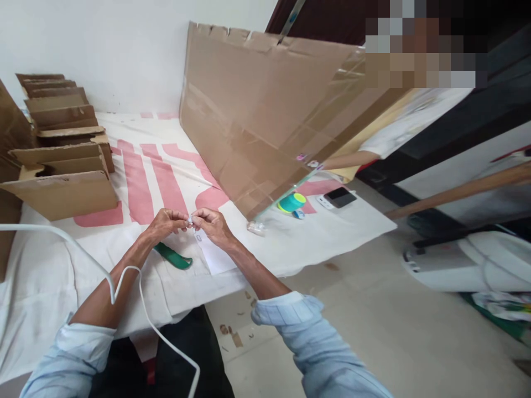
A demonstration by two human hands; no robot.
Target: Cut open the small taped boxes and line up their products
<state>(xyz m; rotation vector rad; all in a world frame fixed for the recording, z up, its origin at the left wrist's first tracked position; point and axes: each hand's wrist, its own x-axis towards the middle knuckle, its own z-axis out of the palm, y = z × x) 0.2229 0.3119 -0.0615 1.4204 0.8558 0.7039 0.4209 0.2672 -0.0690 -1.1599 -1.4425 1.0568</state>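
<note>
My left hand [169,223] and my right hand [212,225] meet above the cloth-covered table. Fingers and thumb of each are pinched together at a small whitish, shiny piece [190,220]; it is too small to name. Below my left hand lies a green handle [176,257] with a loop-like end; whatever it belongs to is partly hidden under my forearm. A white sheet of paper [218,255] with small printed outlines lies under my right hand and wrist. To the right, a little clear plastic packet [256,227] rests by the corner of the cardboard.
A big cardboard sheet [257,116] leans across the table, another person's hand [315,164] at its edge. Beyond are a teal thread spool [291,203] and a phone [340,197]. Folded cardboard boxes [74,190] stand left. A white cable [161,337] crosses the foreground.
</note>
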